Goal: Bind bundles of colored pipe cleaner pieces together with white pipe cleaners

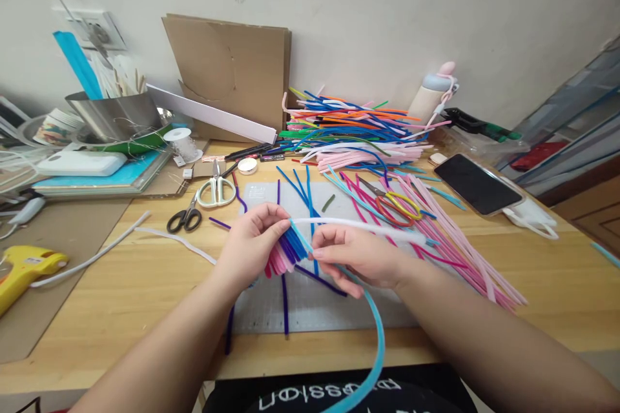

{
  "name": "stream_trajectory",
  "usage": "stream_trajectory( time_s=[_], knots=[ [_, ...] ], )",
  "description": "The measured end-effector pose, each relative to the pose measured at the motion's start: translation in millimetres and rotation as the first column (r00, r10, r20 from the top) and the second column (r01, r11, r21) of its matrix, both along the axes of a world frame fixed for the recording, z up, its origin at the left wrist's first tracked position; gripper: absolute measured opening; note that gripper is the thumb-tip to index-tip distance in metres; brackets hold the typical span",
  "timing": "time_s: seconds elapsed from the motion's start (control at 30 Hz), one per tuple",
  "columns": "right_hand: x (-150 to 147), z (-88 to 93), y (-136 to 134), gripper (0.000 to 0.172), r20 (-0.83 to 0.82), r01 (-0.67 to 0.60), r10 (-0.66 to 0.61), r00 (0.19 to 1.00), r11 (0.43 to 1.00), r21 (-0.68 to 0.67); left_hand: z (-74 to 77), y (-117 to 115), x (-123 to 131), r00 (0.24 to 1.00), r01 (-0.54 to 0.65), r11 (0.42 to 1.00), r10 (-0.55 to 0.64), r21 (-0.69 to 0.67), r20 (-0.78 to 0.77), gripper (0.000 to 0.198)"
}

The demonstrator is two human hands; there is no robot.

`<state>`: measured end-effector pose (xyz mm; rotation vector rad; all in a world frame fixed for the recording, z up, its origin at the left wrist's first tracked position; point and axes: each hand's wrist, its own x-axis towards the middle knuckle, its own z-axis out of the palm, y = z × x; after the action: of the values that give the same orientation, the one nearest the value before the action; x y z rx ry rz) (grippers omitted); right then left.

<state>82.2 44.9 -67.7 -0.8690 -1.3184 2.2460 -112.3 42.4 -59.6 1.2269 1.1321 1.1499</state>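
Observation:
Between the thumb and fingers of my left hand (252, 239) is a striped pipe-cleaner piece (289, 251), with rows of pink, purple and blue side by side. My right hand (358, 255) pinches a light blue pipe cleaner (380, 335) at the piece's right edge; its long tail curves down toward my lap. A white pipe cleaner (363, 226) runs out to the right from the piece, behind my right hand. Purple pipe cleaners (285, 310) and blue pipe cleaners (301, 187) extend around the piece over a grey mat (387, 313).
A heap of coloured pipe cleaners (358, 129) lies at the back. Orange-yellow scissors (394, 203), pink pipe cleaners (460, 245) and a phone (477, 184) are on the right. Two more scissors (216, 188) and a yellow glue gun (29, 268) lie left. Cardboard (232, 77) leans on the wall.

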Motion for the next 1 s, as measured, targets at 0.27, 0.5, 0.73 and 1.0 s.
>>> stream_trajectory(
  time_s=[0.27,0.5,0.73,1.0],
  knots=[
    [29.1,6.0,23.1,0.012,-0.204,-0.229,0.187,0.961,0.951,-0.207,-2.4,1.0,-2.4,0.993,-0.115,0.990,0.114,0.083,0.024,0.022],
    [47.8,15.7,31.3,0.026,0.201,-0.351,0.343,0.918,0.936,0.007,1.6,2.3,-7.2,0.954,-0.270,0.950,0.286,0.156,-0.093,0.021],
    [-6.6,-11.7,2.6,0.031,0.117,0.167,-0.246,0.962,0.872,0.460,-5.0,-5.6,1.2,0.960,0.056,0.991,-0.021,0.118,-0.278,0.016],
    [-12.7,-21.0,-7.8,0.023,0.086,0.303,-0.390,0.917,0.821,0.485,-11.9,-7.0,6.3,0.937,0.196,0.977,-0.162,0.083,-0.309,0.014]
  ],
)
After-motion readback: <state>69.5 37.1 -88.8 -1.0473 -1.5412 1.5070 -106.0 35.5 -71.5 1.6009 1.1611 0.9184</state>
